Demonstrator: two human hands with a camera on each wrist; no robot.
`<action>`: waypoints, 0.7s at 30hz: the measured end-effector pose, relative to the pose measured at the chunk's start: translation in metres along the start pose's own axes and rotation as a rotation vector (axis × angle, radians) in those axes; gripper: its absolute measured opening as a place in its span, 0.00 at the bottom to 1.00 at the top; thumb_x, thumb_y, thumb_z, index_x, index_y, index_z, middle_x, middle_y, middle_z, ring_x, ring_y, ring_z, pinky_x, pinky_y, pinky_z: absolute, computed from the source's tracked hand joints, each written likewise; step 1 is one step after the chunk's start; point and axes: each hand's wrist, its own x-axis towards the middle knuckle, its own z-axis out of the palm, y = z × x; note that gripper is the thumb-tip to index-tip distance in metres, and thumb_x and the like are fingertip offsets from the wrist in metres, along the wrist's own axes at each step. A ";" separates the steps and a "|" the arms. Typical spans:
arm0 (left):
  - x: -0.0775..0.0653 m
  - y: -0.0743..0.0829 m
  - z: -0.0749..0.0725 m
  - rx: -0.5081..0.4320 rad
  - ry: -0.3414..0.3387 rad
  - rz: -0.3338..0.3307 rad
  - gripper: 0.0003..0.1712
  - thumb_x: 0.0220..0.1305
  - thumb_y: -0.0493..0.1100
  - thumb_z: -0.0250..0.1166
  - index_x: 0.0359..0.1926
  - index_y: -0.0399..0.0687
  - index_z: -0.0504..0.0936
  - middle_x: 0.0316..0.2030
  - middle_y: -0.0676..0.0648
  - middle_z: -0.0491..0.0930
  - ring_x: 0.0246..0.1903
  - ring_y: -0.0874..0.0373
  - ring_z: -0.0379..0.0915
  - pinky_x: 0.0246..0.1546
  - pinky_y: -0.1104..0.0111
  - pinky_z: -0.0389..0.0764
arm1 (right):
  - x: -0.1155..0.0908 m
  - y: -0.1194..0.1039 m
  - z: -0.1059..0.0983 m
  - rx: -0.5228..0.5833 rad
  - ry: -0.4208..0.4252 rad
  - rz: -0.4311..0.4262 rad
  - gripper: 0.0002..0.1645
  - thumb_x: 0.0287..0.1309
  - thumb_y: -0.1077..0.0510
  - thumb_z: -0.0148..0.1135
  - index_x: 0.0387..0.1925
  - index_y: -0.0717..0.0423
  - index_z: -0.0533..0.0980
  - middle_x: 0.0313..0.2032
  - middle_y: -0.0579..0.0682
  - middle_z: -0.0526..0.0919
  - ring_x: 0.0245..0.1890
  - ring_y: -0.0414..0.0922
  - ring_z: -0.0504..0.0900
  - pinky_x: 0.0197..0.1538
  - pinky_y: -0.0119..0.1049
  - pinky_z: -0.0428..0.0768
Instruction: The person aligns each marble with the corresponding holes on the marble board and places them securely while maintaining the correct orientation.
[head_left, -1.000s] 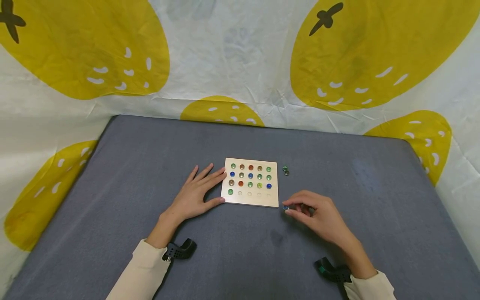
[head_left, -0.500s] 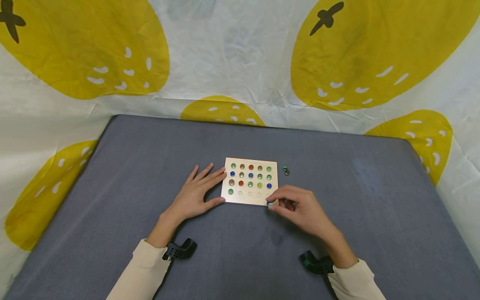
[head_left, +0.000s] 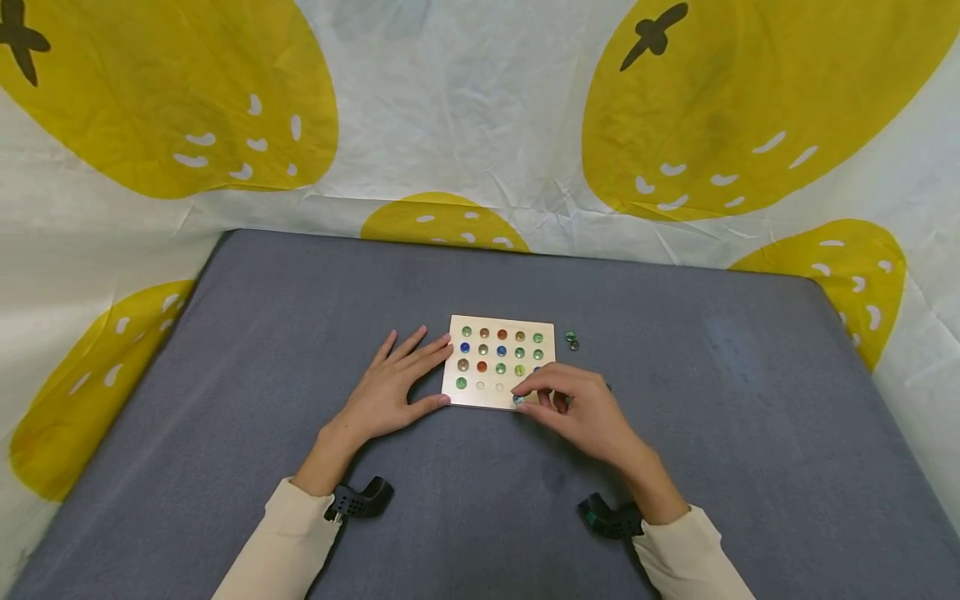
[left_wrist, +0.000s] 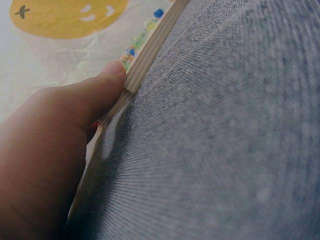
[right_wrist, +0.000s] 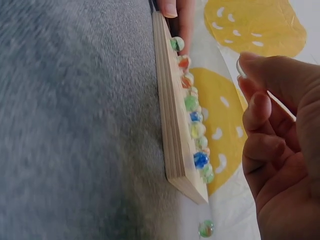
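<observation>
A pale wooden board (head_left: 471, 397) lies on the grey cloth, with rows of coloured glass marbles in its hollows. Thumb and index finger of my right hand (head_left: 581, 412) pinch a marble (head_left: 518, 399) above the board's front row, toward its right side. The right wrist view shows only a sliver of that marble (right_wrist: 240, 68) between the fingertips. My left hand (head_left: 382, 396) lies with fingers spread and straight against the board's left edge; its thumb (left_wrist: 107, 82) touches the board's side. The right hand covers the board's front right corner.
Two loose marbles (head_left: 572, 340) lie on the cloth right of the board. A small dark thing (head_left: 609, 387) shows partly behind the right hand. The grey table (head_left: 337, 283) ends at a white curtain (head_left: 465, 100) with yellow fruit prints.
My right hand has moved left with the pinched marble, from beside the board's right corner to over its front row. The left hand has stayed in place.
</observation>
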 end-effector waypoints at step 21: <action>-0.001 -0.001 0.002 0.004 0.011 0.006 0.40 0.62 0.62 0.62 0.71 0.54 0.63 0.70 0.54 0.59 0.71 0.49 0.45 0.69 0.48 0.37 | 0.019 0.000 0.035 -0.016 0.101 0.074 0.08 0.51 0.58 0.73 0.35 0.45 0.84 0.22 0.37 0.73 0.19 0.36 0.69 0.21 0.30 0.69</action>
